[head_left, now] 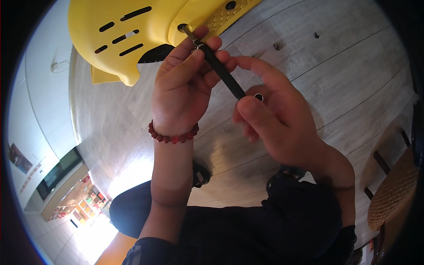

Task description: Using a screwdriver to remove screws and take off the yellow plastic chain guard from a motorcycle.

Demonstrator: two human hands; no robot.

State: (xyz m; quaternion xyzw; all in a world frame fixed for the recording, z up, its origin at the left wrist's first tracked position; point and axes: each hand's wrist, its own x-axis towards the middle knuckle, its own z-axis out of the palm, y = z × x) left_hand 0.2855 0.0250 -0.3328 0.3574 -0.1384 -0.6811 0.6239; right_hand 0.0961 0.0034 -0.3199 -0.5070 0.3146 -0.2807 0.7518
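A slim screwdriver (223,73) with a black handle slants up and to the left between my hands. My left hand (183,95), with a red bead bracelet on its wrist, grips it around the front of the handle and the metal shaft. At the handle's rear end, my right hand (282,115) holds it with the thumb on top, index finger stretched out toward my left hand. The tip of the shaft meets a round dark hole (182,28) in a large yellow plastic piece (163,22). How deep the tip sits is hard to see.
Two small dark pieces, perhaps screws, lie on the grey wood-look floor: one piece (276,47) and another piece (316,35). A woven-seat stool (393,194) stands at the right. My dark-clothed knees are below. Bright light falls at the lower left beside shelves (86,205).
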